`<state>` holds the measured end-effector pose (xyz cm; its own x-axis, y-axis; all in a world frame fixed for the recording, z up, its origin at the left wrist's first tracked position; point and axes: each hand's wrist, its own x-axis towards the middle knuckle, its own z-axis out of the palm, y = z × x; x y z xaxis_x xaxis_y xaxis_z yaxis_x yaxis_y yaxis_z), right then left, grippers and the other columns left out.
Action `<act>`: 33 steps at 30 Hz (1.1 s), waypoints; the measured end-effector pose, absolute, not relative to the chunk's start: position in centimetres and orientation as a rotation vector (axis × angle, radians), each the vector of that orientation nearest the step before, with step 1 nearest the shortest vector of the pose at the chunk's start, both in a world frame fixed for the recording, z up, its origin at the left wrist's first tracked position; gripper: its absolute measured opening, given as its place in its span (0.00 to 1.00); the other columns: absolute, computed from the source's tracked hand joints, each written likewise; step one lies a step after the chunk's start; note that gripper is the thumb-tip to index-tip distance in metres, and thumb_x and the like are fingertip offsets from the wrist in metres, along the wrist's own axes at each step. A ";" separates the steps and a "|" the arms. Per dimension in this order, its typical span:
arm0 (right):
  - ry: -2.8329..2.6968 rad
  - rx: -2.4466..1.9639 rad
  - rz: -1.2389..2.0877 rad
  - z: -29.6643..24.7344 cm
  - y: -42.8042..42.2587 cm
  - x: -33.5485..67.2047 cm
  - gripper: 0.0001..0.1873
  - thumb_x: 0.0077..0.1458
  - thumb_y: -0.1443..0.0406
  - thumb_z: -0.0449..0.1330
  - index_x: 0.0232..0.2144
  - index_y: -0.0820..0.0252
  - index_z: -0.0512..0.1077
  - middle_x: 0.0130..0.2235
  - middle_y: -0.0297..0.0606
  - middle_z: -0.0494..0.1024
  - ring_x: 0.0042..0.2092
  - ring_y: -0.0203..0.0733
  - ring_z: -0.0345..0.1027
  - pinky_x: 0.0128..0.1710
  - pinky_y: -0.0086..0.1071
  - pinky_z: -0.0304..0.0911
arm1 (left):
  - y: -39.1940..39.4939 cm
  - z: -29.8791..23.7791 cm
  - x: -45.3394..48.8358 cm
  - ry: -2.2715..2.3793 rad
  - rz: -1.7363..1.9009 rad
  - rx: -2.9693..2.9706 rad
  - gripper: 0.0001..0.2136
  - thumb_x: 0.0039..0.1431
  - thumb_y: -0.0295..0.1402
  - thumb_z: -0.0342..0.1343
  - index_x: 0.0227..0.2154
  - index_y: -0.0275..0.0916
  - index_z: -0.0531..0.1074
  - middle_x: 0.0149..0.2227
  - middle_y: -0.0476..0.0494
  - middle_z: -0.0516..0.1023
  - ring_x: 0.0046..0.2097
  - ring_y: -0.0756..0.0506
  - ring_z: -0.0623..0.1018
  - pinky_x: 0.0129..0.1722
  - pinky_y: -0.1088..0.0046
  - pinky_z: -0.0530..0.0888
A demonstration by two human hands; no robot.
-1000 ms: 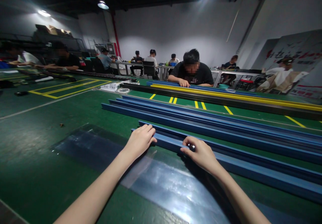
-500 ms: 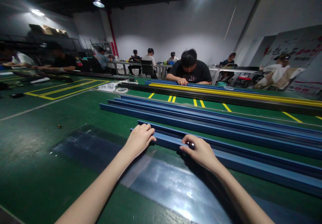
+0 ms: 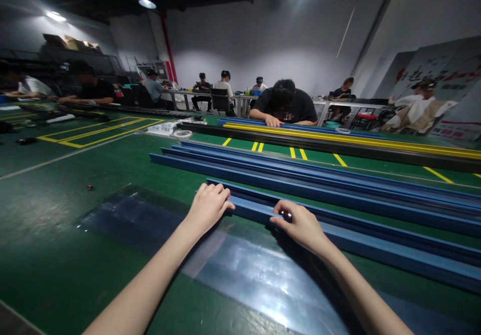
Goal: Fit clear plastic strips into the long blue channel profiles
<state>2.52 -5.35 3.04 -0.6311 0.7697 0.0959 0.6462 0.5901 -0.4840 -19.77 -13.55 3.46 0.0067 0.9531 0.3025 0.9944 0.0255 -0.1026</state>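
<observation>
A long blue rail with a channel-like profile runs from centre to the right edge. My left hand is closed over its left end, fingers on top and thumb on the near side. Farther right, my right hand is closed in a pinch at the rail's near edge. Within the curl of its thumb and forefinger shows a small shiny, dark round object, whose kind I cannot make out. Clear plastic film lies flat on the green table in front of the rail.
More blue rails lie parallel just behind. Beyond them are a yellow rail, a black rail and a roll of tape. A co-worker bends over the far side. A tiny dark item lies at left.
Both hands keep the same hold on the rail. The whole view has shifted very slightly, and the co-worker opposite has bowed the head lower.
</observation>
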 end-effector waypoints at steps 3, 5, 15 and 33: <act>-2.529 -1.138 0.594 2.9 -5.2 2.6 0.08 0.50 0.58 0.54 0.28 0.56 0.66 0.32 0.33 0.74 0.35 0.40 0.65 0.31 0.29 0.52 | -13.7 3.7 -19.6 -2.063 -0.200 -1.940 0.10 0.56 0.41 0.51 0.30 0.39 0.69 0.33 0.46 0.73 0.37 0.45 0.71 0.37 0.69 0.58; -2.540 -1.102 0.588 2.8 -5.1 2.7 0.08 0.51 0.58 0.53 0.27 0.56 0.66 0.32 0.34 0.73 0.35 0.40 0.65 0.32 0.30 0.53 | -13.7 3.8 -19.6 -2.091 -0.217 -1.912 0.12 0.56 0.43 0.51 0.29 0.39 0.69 0.33 0.46 0.73 0.38 0.45 0.71 0.37 0.69 0.59; -2.807 -1.024 -0.051 4.4 -6.9 2.1 0.07 0.54 0.70 0.50 0.31 0.58 0.67 0.33 0.39 0.69 0.35 0.39 0.64 0.26 0.28 0.51 | -13.5 3.8 -20.3 -2.202 -0.319 -1.870 0.18 0.48 0.50 0.55 0.26 0.37 0.69 0.31 0.45 0.73 0.37 0.44 0.71 0.35 0.71 0.61; -2.737 -0.944 0.271 3.5 -6.2 2.7 0.03 0.53 0.68 0.49 0.27 0.58 0.61 0.31 0.36 0.67 0.35 0.39 0.62 0.32 0.29 0.53 | -14.5 5.8 -22.4 -2.438 -0.461 -1.961 0.08 0.48 0.41 0.58 0.24 0.42 0.72 0.32 0.51 0.74 0.37 0.47 0.73 0.29 0.76 0.61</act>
<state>2.70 -6.24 3.52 -0.7650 0.6243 0.1581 0.5811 0.7750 -0.2485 -22.43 -14.47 5.75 -0.2311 0.9589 0.1646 0.9529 0.1889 0.2374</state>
